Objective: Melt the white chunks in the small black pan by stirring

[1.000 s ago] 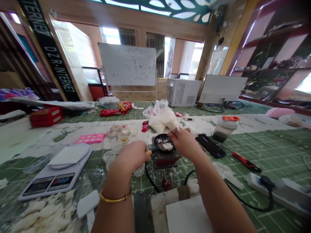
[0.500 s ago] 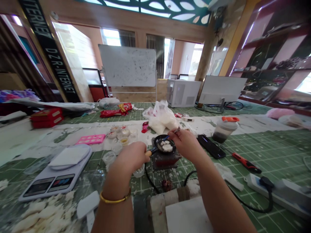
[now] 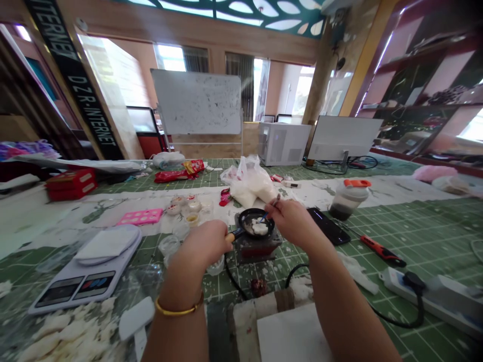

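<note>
A small black pan [image 3: 249, 217] with white chunks [image 3: 260, 228] in it rests on a little red and black burner [image 3: 258, 246] at the centre of the green cutting mat. My left hand [image 3: 206, 243] grips the pan's handle at its left side. My right hand [image 3: 292, 221] is over the pan's right rim and holds a thin stirring utensil [image 3: 272, 205] whose tip reaches into the white chunks.
A kitchen scale [image 3: 88, 264] lies at the left, with white crumbs [image 3: 64, 334] in front of it. Small cups [image 3: 188, 207] and a pink mould [image 3: 140, 216] sit behind the pan. A phone [image 3: 327, 226], lidded jar [image 3: 349, 198], red cutter [image 3: 382, 251] and power strip [image 3: 433, 294] are to the right.
My right hand shifted slightly up and right while moving the utensil through the chunks. The white pieces have been pushed together in the pan. My left hand stayed on the handle.
</note>
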